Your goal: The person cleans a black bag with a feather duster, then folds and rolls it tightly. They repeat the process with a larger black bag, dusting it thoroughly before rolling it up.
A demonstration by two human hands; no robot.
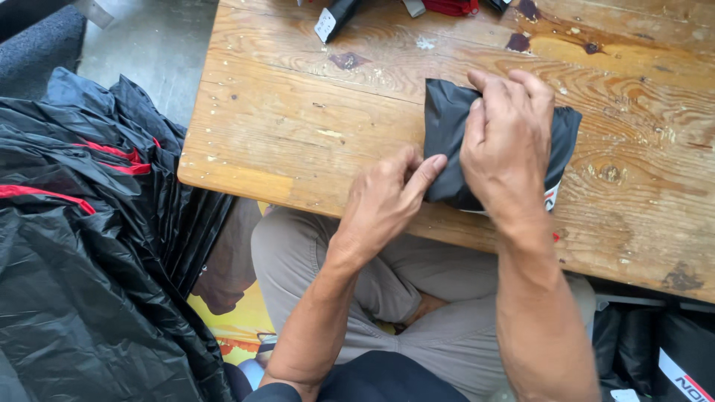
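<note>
— What is being held down on the wooden table [298, 126]?

— A folded black bag [447, 126] is pressed flat by the right hand [506, 145] — its fingers are bent over the top of the bag.

— And the left hand [383, 201]?

— The bag's near left edge is pinched between its thumb and first finger; the other fingers are curled in. A heap of black plastic bags [89, 246] is seen beside the table, by the person's left leg.

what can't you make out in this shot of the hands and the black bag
- Head view: middle of the folded black bag, covered by the right hand.
- Left hand fingertips at the bag's edge: grip unclear.
- Black and red items at the wooden table far edge, cut off by the frame.
</note>
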